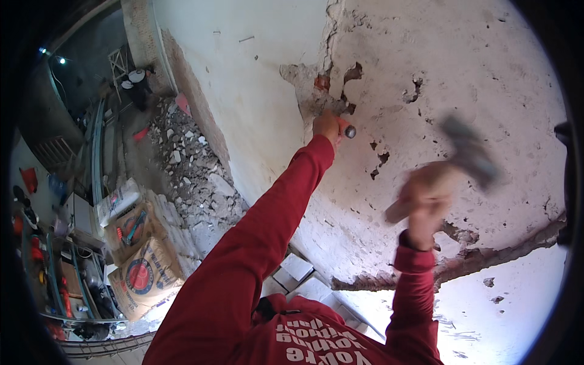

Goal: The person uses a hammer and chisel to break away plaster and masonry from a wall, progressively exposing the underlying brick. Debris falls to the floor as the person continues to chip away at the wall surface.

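Observation:
My left hand [325,125] grips a chisel with an orange hand guard [345,126], its round metal striking end towards me. The chisel's tip is hidden behind the hand, close to a broken patch [315,93] in the plaster where red brick [322,82] shows. Down and to the right, my right hand [429,189] is closed around the wooden handle of a hammer [472,153]. Motion blurs the hammer head, which is apart from the chisel. Around both hands the plastered wall [461,54] is pitted with chipped holes.
Rubble [191,169] lies along the wall's foot at left. Stacked paper sacks [143,278] stand nearer, with tools on one. White blocks [296,267] sit below my left arm. A rough groove [492,260] crosses the wall. Farther off, another person [137,86] bends over.

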Demonstrator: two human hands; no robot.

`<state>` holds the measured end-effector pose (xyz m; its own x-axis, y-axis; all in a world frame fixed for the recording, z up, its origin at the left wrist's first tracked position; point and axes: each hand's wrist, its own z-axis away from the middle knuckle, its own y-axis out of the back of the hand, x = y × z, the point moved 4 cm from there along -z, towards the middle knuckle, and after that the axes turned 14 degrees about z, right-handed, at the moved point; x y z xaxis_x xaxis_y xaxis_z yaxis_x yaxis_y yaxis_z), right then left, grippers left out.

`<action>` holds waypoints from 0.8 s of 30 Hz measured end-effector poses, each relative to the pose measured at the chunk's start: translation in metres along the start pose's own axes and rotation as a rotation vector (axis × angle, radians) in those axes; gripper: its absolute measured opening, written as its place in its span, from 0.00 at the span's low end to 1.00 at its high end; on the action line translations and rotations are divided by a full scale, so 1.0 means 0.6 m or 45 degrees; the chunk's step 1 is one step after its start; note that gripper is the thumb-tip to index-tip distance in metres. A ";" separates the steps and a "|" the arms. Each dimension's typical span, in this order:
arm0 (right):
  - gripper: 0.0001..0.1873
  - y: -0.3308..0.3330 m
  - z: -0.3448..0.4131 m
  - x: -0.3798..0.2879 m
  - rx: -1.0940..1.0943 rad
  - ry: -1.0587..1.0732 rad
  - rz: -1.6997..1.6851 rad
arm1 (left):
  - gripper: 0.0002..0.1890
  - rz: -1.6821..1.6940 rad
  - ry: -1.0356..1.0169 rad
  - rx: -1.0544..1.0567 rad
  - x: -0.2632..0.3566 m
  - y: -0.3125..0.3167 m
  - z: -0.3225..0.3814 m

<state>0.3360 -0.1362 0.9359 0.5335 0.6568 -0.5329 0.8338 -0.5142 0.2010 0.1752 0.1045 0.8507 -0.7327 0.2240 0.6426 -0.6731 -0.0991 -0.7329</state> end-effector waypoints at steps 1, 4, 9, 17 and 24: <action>0.11 0.035 -0.030 -0.042 0.118 0.075 0.127 | 0.21 -0.037 0.016 0.013 -0.001 0.004 -0.006; 0.11 0.040 -0.085 -0.105 0.340 0.262 -0.268 | 0.20 -0.098 -0.041 0.043 0.000 0.005 -0.021; 0.05 -0.179 0.055 0.065 -0.309 -0.718 0.149 | 0.19 0.053 -0.126 -0.015 0.005 -0.011 -0.004; 0.08 0.080 -0.041 -0.067 0.430 0.024 0.127 | 0.23 -0.067 -0.012 0.026 0.021 -0.010 0.028; 0.10 -0.183 0.017 -0.011 -0.153 -0.467 0.087 | 0.23 -0.003 -0.077 0.028 0.020 -0.010 0.018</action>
<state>0.2398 -0.0897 0.9092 0.5203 0.3714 -0.7690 0.8205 -0.4672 0.3295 0.1694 0.0973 0.8654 -0.7356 0.1654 0.6570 -0.6762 -0.1201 -0.7269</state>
